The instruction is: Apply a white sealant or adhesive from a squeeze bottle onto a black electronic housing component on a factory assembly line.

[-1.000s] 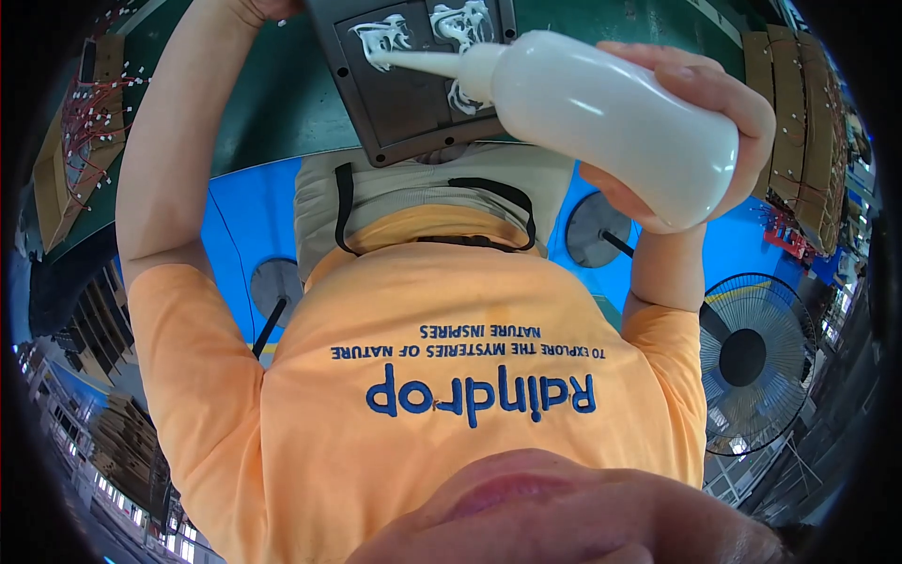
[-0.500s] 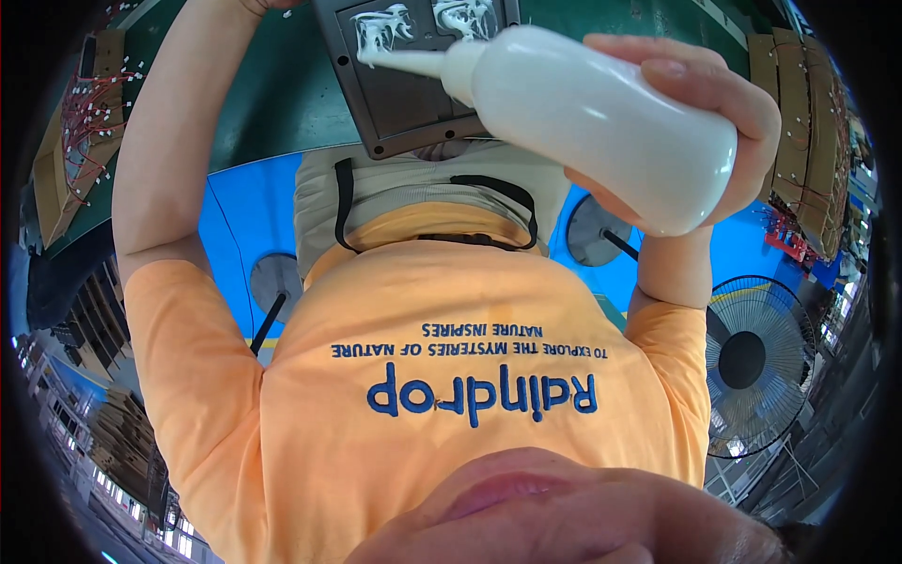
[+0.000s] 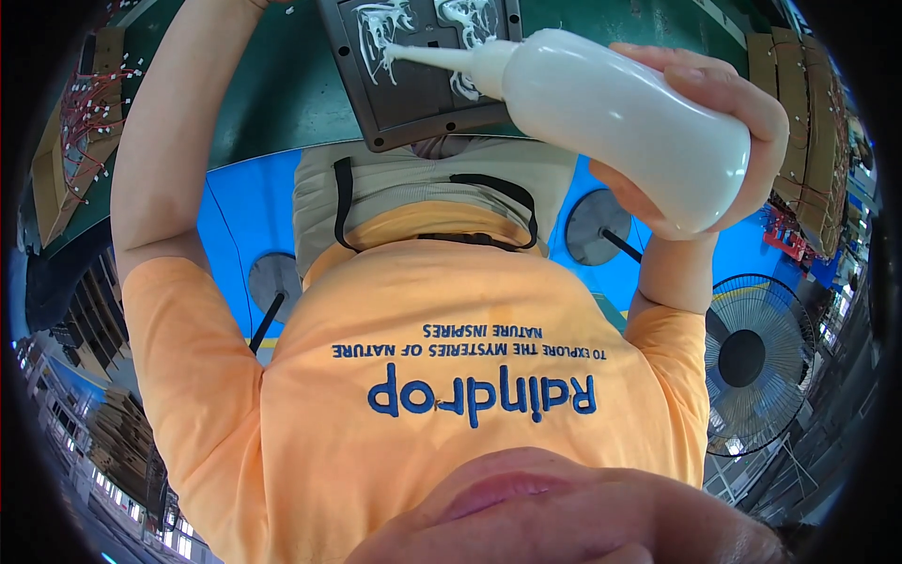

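A white squeeze bottle [image 3: 625, 127] with a long tapered nozzle lies tilted in my right hand [image 3: 742, 103], whose fingers wrap round its body. The nozzle tip meets, or nearly meets, the dark plastic panel [image 3: 413, 138] at its left patch of paste. White paste [image 3: 381, 28] is smeared in loops there, and a second patch of white paste [image 3: 470, 23] lies beside it, partly behind the nozzle. Only a sliver of my left hand [image 3: 270, 2] shows at the top edge, left of the panel; its fingers are out of sight.
Beneath the panel is a green work table [image 3: 282, 99]. Cardboard trays with red wires [image 3: 89, 132] stand at the left, and more cardboard boxes [image 3: 799, 122] at the right. A black fan [image 3: 742, 360] stands below those boxes. Round stool bases [image 3: 597, 228] rest on the blue floor.
The bottle has shifted right along with my right hand. White paste now reaches further toward me in both patches. The panel has moved slightly away, while my left arm is nearly still.
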